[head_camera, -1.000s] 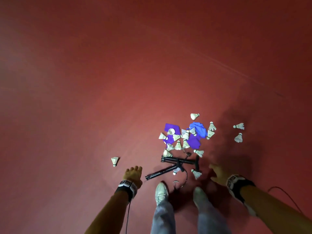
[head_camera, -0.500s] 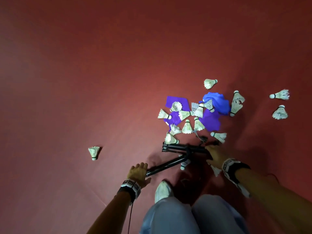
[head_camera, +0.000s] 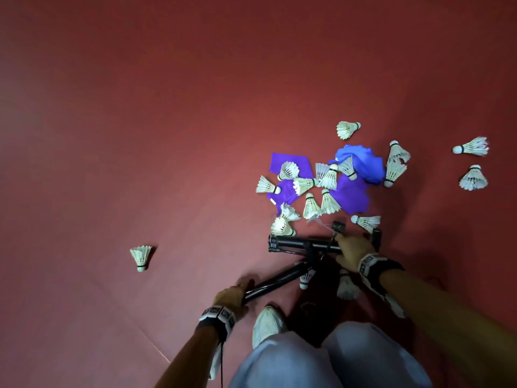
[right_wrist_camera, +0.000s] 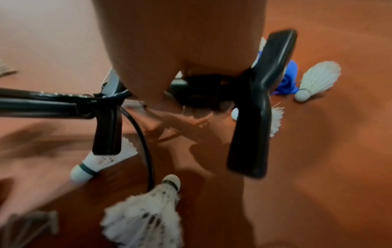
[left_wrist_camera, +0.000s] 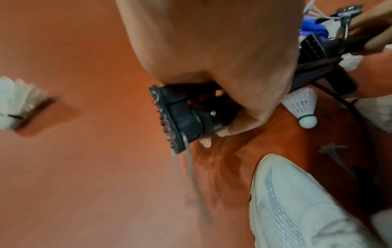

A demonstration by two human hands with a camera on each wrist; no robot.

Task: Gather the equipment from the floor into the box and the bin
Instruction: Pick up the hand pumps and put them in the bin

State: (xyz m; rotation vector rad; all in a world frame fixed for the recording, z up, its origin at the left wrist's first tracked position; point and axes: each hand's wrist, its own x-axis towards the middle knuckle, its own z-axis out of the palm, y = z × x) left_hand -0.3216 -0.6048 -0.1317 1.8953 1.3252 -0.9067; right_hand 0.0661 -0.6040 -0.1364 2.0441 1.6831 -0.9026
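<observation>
Red matting floor (head_camera: 167, 135) fills the head view, with no readable writing on anything and no box or bin in sight. Two black stands lie crossed on the floor just ahead of a white shoe (head_camera: 267, 323). The left hand (head_camera: 230, 296) curls round the near end of the slanted stand (head_camera: 275, 282); the left wrist view shows its fingers (left_wrist_camera: 237, 129) wrapped about the tube beside a ribbed end cap (left_wrist_camera: 169, 120). The right hand (head_camera: 354, 249) grips the flat-lying stand (head_camera: 302, 245) by its right end, fingers closed around the tube, next to a black lever (right_wrist_camera: 263, 100). Beyond that stand, white shuttlecocks (head_camera: 310, 205) lie scattered over purple sheets (head_camera: 349, 197) and a crumpled blue cloth (head_camera: 363, 163). One shuttlecock (head_camera: 141, 257) sits alone well left of the stands, two more (head_camera: 472, 177) well to the right of the cloth. Others (head_camera: 347, 287) rest under the right wrist, near the shoe. A thin black cord (right_wrist_camera: 146, 142) loops below the stands.
</observation>
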